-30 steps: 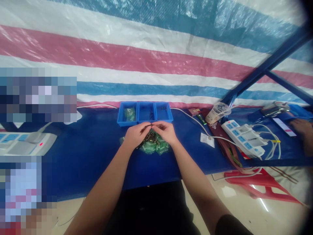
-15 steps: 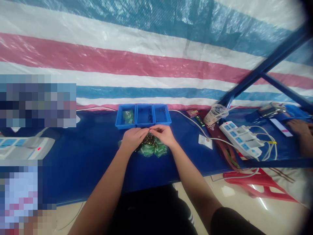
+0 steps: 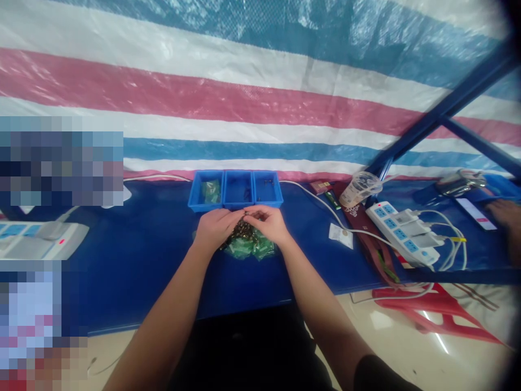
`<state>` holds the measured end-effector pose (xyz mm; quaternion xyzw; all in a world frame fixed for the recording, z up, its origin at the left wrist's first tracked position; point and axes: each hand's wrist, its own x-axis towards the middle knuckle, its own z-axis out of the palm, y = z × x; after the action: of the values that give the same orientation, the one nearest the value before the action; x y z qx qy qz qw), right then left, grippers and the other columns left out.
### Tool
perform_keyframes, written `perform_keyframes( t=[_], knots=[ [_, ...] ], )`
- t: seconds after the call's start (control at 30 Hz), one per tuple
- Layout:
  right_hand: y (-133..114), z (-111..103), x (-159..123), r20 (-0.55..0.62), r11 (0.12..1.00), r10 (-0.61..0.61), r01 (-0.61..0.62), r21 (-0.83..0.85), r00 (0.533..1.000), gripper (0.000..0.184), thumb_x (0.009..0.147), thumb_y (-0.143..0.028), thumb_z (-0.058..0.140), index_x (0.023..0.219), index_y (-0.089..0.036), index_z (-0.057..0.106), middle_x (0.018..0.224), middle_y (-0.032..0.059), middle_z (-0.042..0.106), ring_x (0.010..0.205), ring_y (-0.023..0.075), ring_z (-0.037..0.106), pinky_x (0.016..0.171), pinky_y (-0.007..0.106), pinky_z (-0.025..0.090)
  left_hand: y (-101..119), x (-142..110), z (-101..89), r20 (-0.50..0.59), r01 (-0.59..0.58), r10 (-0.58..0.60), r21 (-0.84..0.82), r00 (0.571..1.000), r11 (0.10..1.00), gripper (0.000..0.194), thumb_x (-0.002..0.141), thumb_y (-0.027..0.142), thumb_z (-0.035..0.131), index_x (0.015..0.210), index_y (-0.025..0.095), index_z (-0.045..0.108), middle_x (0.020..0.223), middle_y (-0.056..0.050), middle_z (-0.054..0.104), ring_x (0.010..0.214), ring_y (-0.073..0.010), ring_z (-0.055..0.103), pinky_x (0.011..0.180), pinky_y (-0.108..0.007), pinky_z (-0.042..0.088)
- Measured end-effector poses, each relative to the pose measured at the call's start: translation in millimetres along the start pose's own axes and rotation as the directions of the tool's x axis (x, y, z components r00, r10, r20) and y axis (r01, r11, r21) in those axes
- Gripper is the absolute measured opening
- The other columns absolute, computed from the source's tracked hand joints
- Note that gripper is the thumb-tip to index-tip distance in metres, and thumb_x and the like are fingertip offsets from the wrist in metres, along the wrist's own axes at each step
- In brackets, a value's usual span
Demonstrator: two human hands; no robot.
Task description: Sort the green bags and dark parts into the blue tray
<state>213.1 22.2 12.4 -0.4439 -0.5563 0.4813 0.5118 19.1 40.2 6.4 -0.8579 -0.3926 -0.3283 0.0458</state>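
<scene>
My left hand (image 3: pixel 215 228) and my right hand (image 3: pixel 268 221) meet at the fingertips above a heap of small brass-coloured metal parts (image 3: pixel 244 232). Both are closed in a pinch, and a tiny dark piece seems to show between the fingertips, too small to name. Under and in front of the heap lie crumpled green plastic bags (image 3: pixel 250 247). Just beyond my hands stand three joined blue bins (image 3: pixel 239 205). The left bin holds a green bag (image 3: pixel 211 191); the middle and right ones hold a few small dark pieces.
On the right are a clear plastic cup (image 3: pixel 361 187), a dark red strap-like bag (image 3: pixel 362 231), a small white packet (image 3: pixel 341 235) and a power strip (image 3: pixel 401 233) with cables. Another person's hand (image 3: pixel 502 209) rests beside a phone (image 3: pixel 475 213). Another power strip (image 3: pixel 73 239) lies left.
The view has shifted slightly. My hands stay together over the heap, fingertips still meeting, with only a small change in finger pose.
</scene>
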Motion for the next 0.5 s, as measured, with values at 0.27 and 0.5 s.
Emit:
perform_keyframes(
  t=[0.27, 0.5],
  knots=[
    [-4.0, 0.0, -0.8, -0.020, 0.999, -0.015, 0.015, -0.045, 1.000, 0.028, 0.072, -0.037, 0.078, 0.090, -0.016, 0.076, 0.083, 0.0060, 0.075, 0.067, 0.0146, 0.066, 0.066, 0.028, 0.054, -2.7, 2.4, 4.6, -0.136, -0.069, 0.073, 0.033, 0.988, 0.997, 0.017, 0.092, 0.030, 0.058, 0.094, 0.021, 0.073, 0.074, -0.003, 0.074, 0.064, -0.0138, 0.067, 0.064, -0.026, 0.050],
    [-3.3, -2.4, -0.2, -0.008, 0.996, -0.050, 0.049, -0.071, 0.999, 0.029, 0.073, -0.041, 0.077, 0.091, -0.018, 0.076, 0.085, 0.0055, 0.075, 0.068, 0.0147, 0.066, 0.066, 0.028, 0.054, -2.3, 0.4, 6.9, -0.126, -0.073, 0.071, -0.011, 0.989, 0.997, 0.014, 0.092, 0.025, 0.059, 0.097, 0.020, 0.072, 0.083, -0.003, 0.076, 0.069, -0.0148, 0.069, 0.069, -0.027, 0.052]
  ],
)
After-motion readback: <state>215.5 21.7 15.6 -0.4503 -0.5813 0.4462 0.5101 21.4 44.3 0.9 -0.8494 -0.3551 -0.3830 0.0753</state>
